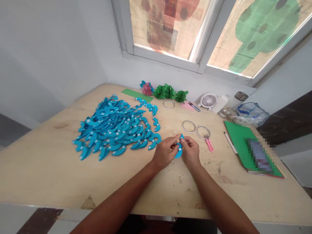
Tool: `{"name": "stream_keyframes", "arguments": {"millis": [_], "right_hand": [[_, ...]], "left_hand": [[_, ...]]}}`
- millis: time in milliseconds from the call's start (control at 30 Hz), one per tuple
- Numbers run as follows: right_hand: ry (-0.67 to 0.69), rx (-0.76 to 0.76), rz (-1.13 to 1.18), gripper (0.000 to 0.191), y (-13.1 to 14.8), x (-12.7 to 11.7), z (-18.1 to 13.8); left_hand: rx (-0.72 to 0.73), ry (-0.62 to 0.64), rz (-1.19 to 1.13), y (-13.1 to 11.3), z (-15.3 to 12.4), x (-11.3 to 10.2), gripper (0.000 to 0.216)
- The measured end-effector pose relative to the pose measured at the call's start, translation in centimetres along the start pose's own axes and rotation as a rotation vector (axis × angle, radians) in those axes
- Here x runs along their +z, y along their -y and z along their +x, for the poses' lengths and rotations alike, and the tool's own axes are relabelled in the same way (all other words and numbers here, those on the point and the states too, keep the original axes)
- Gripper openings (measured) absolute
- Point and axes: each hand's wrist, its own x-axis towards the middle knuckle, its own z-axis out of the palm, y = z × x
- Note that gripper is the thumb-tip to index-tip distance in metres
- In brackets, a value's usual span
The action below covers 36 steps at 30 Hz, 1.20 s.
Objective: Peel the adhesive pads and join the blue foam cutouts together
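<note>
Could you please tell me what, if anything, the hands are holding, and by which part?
A blue paper piece: the left hand and right hand grip it around its upper part, its curved lower end showing between them.

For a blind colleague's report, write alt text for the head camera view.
A person's left hand and right hand hold a curved blue piece over a wooden table. A large pile of similar blue pieces lies left; pink-handled snips and a green sheet lie right.
</note>
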Motion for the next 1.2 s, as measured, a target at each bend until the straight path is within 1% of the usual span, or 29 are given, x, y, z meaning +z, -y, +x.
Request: {"name": "stream_keyframes", "arguments": {"millis": [133,300,400,600,700,800,900,1100,1200], "right_hand": [[-0.015,-0.003,-0.004,0.017,-0.13,-0.02,-0.04],[-0.029,-0.011,-0.039,0.018,-0.29,-0.02,0.02],[-0.046,-0.029,-0.055,0.018,-0.28,0.00,0.06],[-0.066,-0.021,-0.053,0.018,-0.33,0.06,0.07],[-0.054,-0.010,-0.046,0.020,-0.31,0.16,0.06],[-0.035,-0.018,-0.045,0.021,-0.18,0.25,0.05],[-0.044,-0.035,-0.050,0.021,-0.16,0.19,0.12],[-0.087,-0.043,-0.062,0.020,-0.47,-0.13,0.33],[-0.071,-0.029,-0.060,0.021,-0.49,-0.09,0.29]], "left_hand": [[0.030,-0.012,0.020,0.07,-0.13,0.26,0.043],[0.027,-0.008,0.014,0.13,-0.20,0.43,0.042],[-0.005,-0.007,-0.012,0.03,-0.16,0.47,0.042],[-0.137,0.015,-0.162,-0.07,0.02,0.38,0.041],[-0.147,0.019,-0.169,0.02,0.10,0.27,0.041],[-0.124,0.023,-0.133,0.10,0.16,0.22,0.040],[-0.102,0.042,-0.130,0.11,0.17,0.22,0.041],[-0.181,0.120,-0.244,-0.03,0.20,0.01,0.042],[-0.190,0.138,-0.283,0.01,0.26,-0.15,0.043]]}}
